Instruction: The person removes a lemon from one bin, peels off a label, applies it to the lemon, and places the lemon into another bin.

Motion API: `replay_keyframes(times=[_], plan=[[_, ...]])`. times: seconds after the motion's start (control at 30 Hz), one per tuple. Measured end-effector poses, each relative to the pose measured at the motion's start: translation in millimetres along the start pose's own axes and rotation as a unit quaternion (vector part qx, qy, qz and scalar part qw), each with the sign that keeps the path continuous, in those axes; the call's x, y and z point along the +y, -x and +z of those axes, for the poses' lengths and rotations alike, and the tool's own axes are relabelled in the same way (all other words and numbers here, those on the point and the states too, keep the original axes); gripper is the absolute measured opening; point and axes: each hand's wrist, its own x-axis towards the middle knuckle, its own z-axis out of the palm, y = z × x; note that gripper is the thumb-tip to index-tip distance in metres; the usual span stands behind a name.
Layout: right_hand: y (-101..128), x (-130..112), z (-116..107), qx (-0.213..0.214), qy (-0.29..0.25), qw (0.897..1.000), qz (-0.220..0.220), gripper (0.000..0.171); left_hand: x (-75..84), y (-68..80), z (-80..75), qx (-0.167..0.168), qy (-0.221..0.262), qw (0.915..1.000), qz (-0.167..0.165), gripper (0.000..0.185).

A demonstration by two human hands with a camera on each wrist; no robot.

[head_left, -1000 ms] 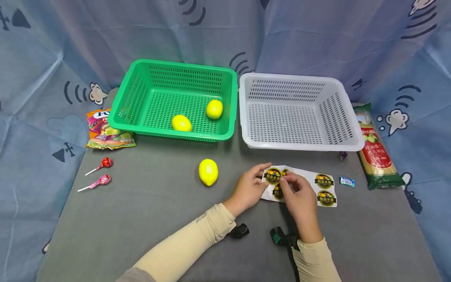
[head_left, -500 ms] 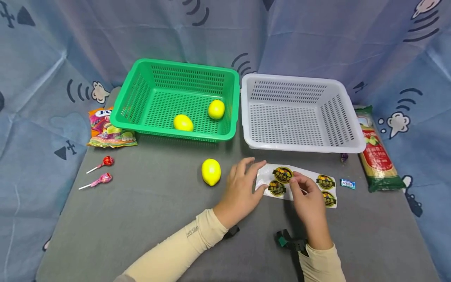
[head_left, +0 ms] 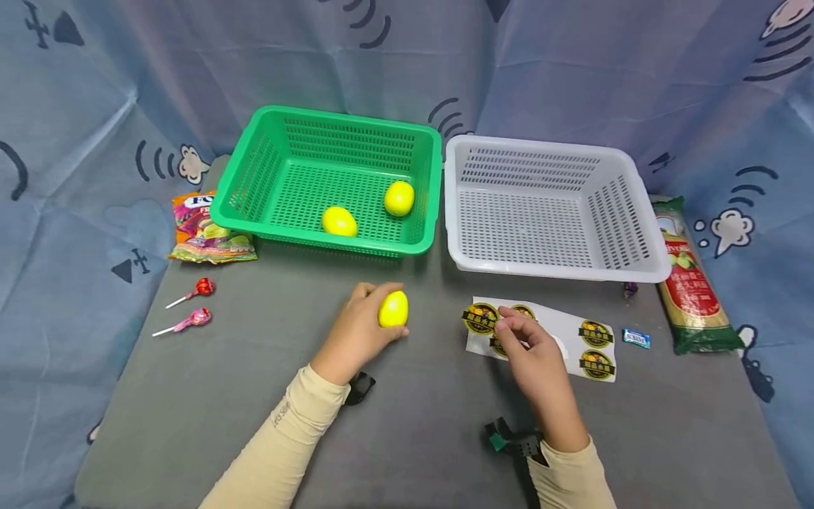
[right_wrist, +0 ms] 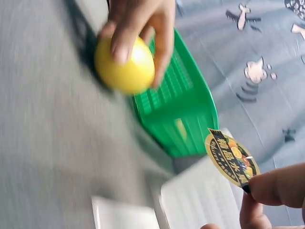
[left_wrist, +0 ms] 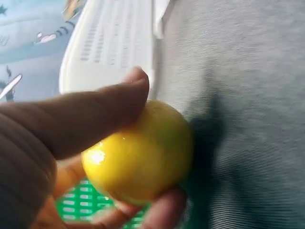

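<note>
My left hand [head_left: 357, 326] grips a yellow lemon [head_left: 393, 309] in front of the green basket, thumb on one side and fingers on the other. The left wrist view shows the lemon [left_wrist: 143, 152] between thumb and fingertips. Between thumb and forefinger, my right hand [head_left: 539, 358] pinches a round black-and-gold sticker [head_left: 480, 319] by its edge. In the right wrist view the sticker [right_wrist: 232, 157] stands out past the fingertips. Beneath this hand lies the white sticker sheet [head_left: 566, 322], with several stickers on it, partly hidden by the hand.
The green basket [head_left: 254, 235] holds two lemons [head_left: 399, 199]. To its right stands a white basket [head_left: 559, 274]. Two lollipops [head_left: 201, 317] and a candy bag [head_left: 210, 237] lie at left. At right are a small blue-wrapped candy [head_left: 636, 338] and a green-and-red bag [head_left: 693, 283].
My left hand has left the sticker sheet, moved left and taken hold of the lemon. The right hand has lifted a sticker off the sheet and carried it slightly left.
</note>
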Motion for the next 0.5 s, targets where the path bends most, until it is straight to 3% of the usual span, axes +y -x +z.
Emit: replay_keyframes(times=[0.17,0.23,0.33,0.5], plan=[[-0.3,-14.4,17.0,-0.053,-0.012,0.998,-0.011,0.032,-4.1,4.5,15.0,0.009,0.008,0.9957,0.092,0.068],[0.0,-19.6,22.0,-0.061,-0.013,0.998,-0.015,0.031,-4.5,6.8,19.3,0.004,0.047,0.9919,0.118,0.068],[0.9,-24.6,25.7,-0.063,-0.002,0.998,-0.019,0.027,-4.2,9.0,24.4,-0.019,0.142,0.9815,0.128,0.069],[3.4,-25.7,25.5,-0.064,0.007,0.998,-0.021,0.023,-1.7,9.9,28.0,-0.048,0.271,0.9559,0.103,0.077]])
